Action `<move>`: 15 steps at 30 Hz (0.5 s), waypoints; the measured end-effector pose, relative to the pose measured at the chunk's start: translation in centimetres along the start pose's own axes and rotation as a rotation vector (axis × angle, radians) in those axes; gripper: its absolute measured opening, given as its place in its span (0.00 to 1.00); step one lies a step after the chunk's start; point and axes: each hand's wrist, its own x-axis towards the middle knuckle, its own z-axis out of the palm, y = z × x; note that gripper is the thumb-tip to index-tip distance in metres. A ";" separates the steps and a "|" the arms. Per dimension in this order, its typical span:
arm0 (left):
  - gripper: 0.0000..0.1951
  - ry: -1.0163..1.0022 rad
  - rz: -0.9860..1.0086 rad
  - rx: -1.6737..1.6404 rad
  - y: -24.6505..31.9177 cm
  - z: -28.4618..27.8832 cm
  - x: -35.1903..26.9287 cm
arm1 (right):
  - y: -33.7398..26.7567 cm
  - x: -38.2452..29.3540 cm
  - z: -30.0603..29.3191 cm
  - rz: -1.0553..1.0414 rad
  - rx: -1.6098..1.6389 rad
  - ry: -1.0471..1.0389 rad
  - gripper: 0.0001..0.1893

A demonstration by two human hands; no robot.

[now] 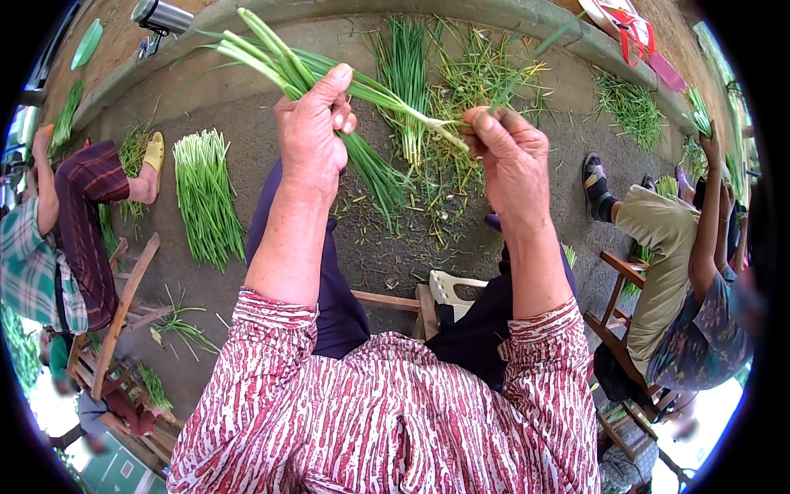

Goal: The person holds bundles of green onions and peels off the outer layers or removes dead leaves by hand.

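My left hand [315, 120] is closed round a small bunch of garlic chives [262, 55]; their pale stalk ends point up and left, and the green leaves hang down to the right. One separate stalk [419, 115] reaches from this fist toward my right hand [512, 154]. At that stalk's pale base, the right thumb and fingertips pinch a thin strip of leaf. A long green blade [537, 52] also rises from the right fingers. Below, on the ground, are a neat pile of chives [402, 80] and a heap of yellowed leaf scraps [487, 74].
Trimmed chives [207, 197] lie in a stack at left. Beyond runs a curved concrete kerb [469, 13], with a steel flask [162, 16] and a red-strapped bag [623, 25]. People sit on both sides, near a wooden stool [126, 309] and a sandalled foot [595, 185].
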 end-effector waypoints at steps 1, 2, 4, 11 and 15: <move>0.09 0.019 -0.010 -0.029 0.2 0.1 0.0 | -0.4 0.1 -0.4 -0.024 0.020 0.013 0.08; 0.10 0.065 -0.003 0.010 0.6 0.2 -0.1 | -0.7 0.2 -0.8 -0.048 0.039 0.026 0.08; 0.09 0.076 0.033 -0.046 0.8 -0.8 0.2 | -1.5 0.3 -2.0 -0.071 0.086 0.065 0.07; 0.10 0.180 0.022 -0.164 2.1 -2.1 1.2 | -4.5 3.9 -6.6 -0.149 0.023 0.270 0.08; 0.10 0.197 0.010 -0.114 1.5 -0.8 0.5 | -2.9 9.0 -10.9 0.151 -0.460 0.620 0.32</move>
